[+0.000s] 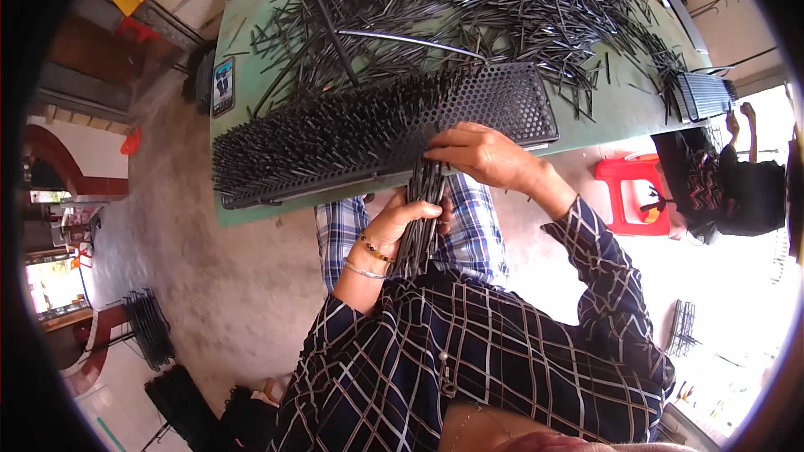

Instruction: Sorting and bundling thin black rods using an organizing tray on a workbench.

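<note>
My left hand (392, 224) is wrapped round a bundle of thin black sticks (416, 243), held upright in front of my lap. At the bundle's top, the fingers of my right hand (486, 156) are pinched together by the stick ends; what lies between the fingertips is too small to make out. Just beyond both hands, a long black perforated rack (511, 105) lies along the table's near edge. Black sticks stand packed in its holes from the left end past the middle, while the holes at its right end show bare.
A large heap of loose black sticks (544, 8) covers the green table (586, 138). A phone (223, 84) lies at its left edge, and a dark pole (322, 12) rises behind the rack. At right, another person (754, 176) works near a red stool (615, 197).
</note>
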Tool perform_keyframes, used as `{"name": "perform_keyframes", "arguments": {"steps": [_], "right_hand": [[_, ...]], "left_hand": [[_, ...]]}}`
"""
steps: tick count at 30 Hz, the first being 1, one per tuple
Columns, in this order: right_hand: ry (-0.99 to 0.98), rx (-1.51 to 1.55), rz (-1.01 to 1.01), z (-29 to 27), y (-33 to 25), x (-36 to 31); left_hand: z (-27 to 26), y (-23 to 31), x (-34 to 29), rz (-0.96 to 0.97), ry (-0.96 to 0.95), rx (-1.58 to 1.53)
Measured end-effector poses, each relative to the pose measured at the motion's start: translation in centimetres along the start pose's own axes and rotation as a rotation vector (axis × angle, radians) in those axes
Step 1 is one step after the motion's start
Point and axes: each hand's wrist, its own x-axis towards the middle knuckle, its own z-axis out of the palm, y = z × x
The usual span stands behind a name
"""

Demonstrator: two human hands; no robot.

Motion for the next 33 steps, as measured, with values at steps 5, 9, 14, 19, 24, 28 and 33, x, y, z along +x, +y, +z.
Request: {"name": "perform_keyframes", "arguments": {"steps": [5, 9, 14, 19, 24, 28, 33], "right_hand": [[0.102, -0.049, -0.095, -0.6, -0.5, -0.2], [0.423, 0.442, 0.36, -3.2, -1.1, -0.1], [0.772, 0.472, 0.613, -4.6, 4.0, 0.7], [0.689, 0.176, 0.625, -3.2, 6.0, 1.6], [0.648, 0.115, 0.538, -1.9, 6.9, 1.9], [0.527, -0.273, 0.331, -1.9, 7.5, 1.6], [0.452, -0.407, 0.304, -1.7, 6.5, 2.0]], "left_hand": [[0.2, 0.0, -1.0, 0.033, -0.001, -0.008], [-0.1, -0.3, -0.4, 0.046, -0.002, -0.07], [3.1, 0.4, 2.6, 0.095, -0.017, -0.137], [2.3, -1.0, 5.2, -0.01, 0.083, -0.154], [3.2, -0.5, 4.5, 0.029, 0.085, -0.212], [3.0, -0.6, 4.5, 0.01, 0.07, -0.121], [3.2, -0.1, 4.2, 0.051, 0.1, -0.068]]}}
